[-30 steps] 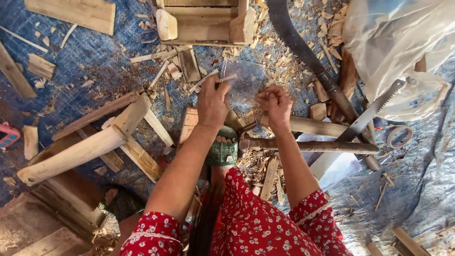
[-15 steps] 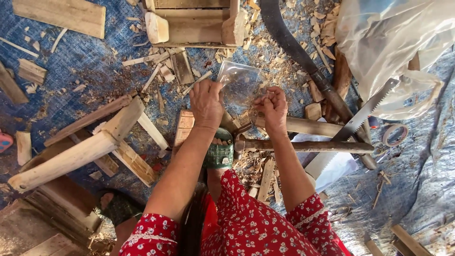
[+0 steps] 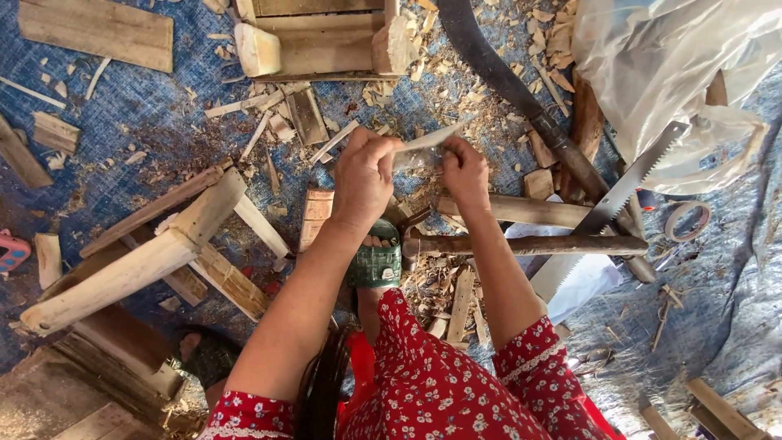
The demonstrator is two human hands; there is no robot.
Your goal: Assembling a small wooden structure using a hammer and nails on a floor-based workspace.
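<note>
My left hand (image 3: 362, 175) and my right hand (image 3: 464, 169) are raised side by side above the blue tarp. Between them they pinch a small clear plastic bag (image 3: 429, 138), seen almost edge-on as a thin pale strip. What the bag holds cannot be made out. Just below the hands lies a hammer (image 3: 529, 243) with a long wooden handle, its head by my foot in a green sandal (image 3: 375, 262). Both sleeves are red with white flowers.
A hand saw (image 3: 631, 181) and a long dark curved blade (image 3: 505, 81) lie to the right. A wooden frame (image 3: 163, 244) sits at left, a wooden box-like piece (image 3: 318, 41) at top. White plastic sheeting (image 3: 676, 73), a tape roll (image 3: 687, 220) and wood shavings lie around.
The clear bag, held flat and facing up half a second ago, is now turned edge-on. Both hands have drawn slightly closer together.
</note>
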